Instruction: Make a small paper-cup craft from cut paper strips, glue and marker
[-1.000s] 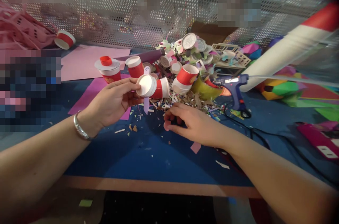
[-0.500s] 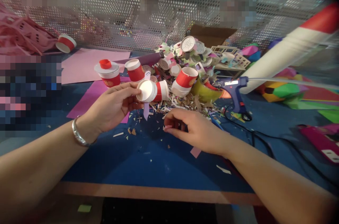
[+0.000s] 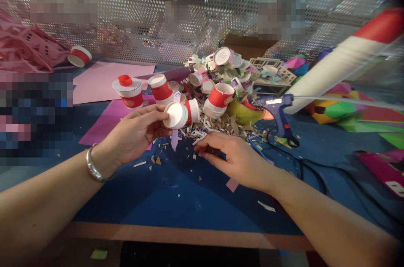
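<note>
Paper cup craft held above a blue felt table
Left hand (image 3: 132,132) grips a red-and-white paper cup (image 3: 179,114) sideways, lilac strip dangling; right hand (image 3: 232,157) pinches narrowly near the shredded paper scraps (image 3: 221,124); blue glue gun (image 3: 279,109) beyond, mid-table.

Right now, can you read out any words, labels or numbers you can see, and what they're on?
No text is readable.
Gold emblem on the lidded red cup: too blurred.
Printed round disc atop the scrap pile: too small.
White label on the magenta piece: blurred.
Cup in the left hand: no print in view.
</note>
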### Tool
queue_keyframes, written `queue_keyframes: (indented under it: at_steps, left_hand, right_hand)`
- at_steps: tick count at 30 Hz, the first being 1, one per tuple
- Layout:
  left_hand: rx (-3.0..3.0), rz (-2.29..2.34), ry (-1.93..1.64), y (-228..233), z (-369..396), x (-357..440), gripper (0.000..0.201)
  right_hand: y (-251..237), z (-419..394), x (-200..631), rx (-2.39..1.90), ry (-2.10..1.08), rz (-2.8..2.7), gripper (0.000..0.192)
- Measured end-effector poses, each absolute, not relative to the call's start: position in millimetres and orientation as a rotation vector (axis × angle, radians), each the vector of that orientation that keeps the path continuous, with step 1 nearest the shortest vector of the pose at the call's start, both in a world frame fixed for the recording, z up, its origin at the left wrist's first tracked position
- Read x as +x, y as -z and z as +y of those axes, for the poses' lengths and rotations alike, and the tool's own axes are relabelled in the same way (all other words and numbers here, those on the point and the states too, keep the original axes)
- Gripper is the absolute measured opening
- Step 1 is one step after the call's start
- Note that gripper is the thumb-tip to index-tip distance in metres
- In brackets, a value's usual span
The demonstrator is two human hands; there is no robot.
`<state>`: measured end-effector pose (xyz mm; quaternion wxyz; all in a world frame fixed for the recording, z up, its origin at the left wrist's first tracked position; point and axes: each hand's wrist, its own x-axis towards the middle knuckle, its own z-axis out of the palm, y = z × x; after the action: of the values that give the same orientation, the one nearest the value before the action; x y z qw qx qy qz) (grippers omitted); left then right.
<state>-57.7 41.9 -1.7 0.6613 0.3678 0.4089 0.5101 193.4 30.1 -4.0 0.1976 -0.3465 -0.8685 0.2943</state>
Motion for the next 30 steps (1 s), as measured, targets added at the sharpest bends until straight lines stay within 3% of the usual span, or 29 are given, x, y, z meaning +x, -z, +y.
queue_keyframes:
  at_steps: [5,13,30]
  left_hand:
    - [0.880,0.900,-1.028,5,36,-54,0.007]
    - [0.928,0.899,-0.868,9,32,-48,0.010]
    - [0.973,0.823,-0.808,12,28,-41,0.009]
  right_hand:
    - [-1,28,193,-1.027,-0.952,-2.170,0.012]
    - [-4,21,194,-0.929,-1.034,-1.878,0.017]
    - [-1,19,188,-0.911,-1.009,-1.812,0.013]
